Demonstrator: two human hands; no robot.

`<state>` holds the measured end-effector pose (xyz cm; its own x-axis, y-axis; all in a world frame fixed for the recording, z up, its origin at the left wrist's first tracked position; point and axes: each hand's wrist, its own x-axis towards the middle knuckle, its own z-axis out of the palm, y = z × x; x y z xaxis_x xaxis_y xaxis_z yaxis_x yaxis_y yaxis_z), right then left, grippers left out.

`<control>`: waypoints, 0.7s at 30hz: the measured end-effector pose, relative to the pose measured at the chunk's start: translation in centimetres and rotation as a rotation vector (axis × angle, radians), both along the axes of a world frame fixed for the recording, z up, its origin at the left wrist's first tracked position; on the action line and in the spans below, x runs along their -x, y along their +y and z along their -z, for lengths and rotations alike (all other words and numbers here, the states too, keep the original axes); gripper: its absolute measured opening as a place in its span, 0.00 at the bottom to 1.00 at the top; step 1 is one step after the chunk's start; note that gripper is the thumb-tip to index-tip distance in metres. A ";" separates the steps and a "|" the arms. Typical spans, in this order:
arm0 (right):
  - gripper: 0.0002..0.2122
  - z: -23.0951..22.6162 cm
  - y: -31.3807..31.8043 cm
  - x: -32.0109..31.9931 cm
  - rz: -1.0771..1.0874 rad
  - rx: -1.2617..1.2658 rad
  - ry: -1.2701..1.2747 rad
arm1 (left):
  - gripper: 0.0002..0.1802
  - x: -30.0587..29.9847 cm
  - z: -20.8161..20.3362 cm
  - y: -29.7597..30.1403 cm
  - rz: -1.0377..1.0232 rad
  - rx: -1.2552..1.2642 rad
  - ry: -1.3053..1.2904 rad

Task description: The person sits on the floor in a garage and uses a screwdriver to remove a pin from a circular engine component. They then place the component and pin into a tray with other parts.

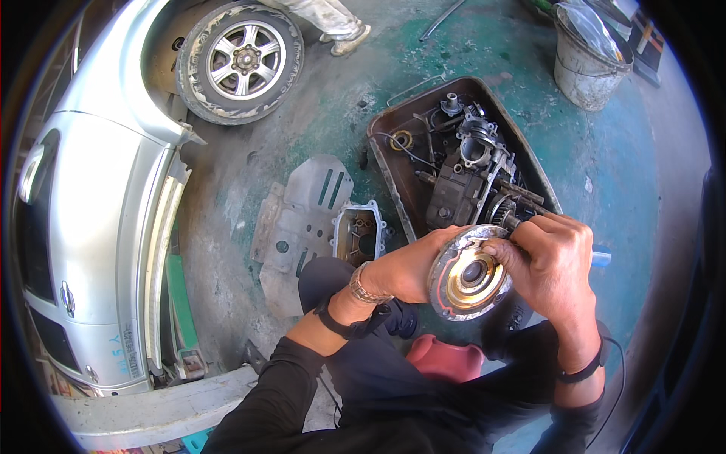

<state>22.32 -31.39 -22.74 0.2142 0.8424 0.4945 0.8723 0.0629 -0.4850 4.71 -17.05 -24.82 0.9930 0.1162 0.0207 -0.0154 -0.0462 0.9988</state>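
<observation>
My left hand [412, 266] grips a round metal cover [454, 303] by its left edge, tilting its face up toward me. Concentric bright rings surround a dark central bore, and a reddish line runs along part of its rim. At the cover's upper right, the thumb of my right hand [556, 257] presses on the face while the other fingers curl closed. A blue end [601, 259] sticks out past that hand; whether the hand holds it is hidden. Just beyond the hands, a dark metal tray [393, 181] holds a greasy gearbox assembly [461, 189] with gears and shafts.
Left of the tray, a metal housing [338, 240] lies by a slotted metal plate [276, 216]. A red plastic stool [442, 359] is between my legs. A silver vehicle [106, 197] and a wheel [243, 62] stand left; a person's foot [349, 38] and a dirty bucket [586, 72] are farther off.
</observation>
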 end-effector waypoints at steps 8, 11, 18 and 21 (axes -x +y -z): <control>0.19 -0.1 0.0 0.0 -0.008 0.011 -0.009 | 0.40 0.0 -0.2 0.1 -0.013 -0.098 -0.040; 0.19 0.0 0.0 0.0 -0.011 0.024 -0.016 | 0.41 0.0 0.1 0.1 -0.017 -0.163 -0.061; 0.19 0.1 0.0 0.2 -0.026 0.017 -0.001 | 0.43 0.2 0.1 -0.3 -0.021 0.066 0.054; 0.19 0.1 0.1 0.2 -0.028 0.008 -0.003 | 0.44 0.3 -0.1 -0.2 -0.006 -0.004 -0.011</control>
<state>22.10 -31.33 -22.81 0.1893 0.8520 0.4882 0.8718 0.0829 -0.4828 4.36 -17.26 -24.73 0.9921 0.1216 0.0323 -0.0263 -0.0504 0.9984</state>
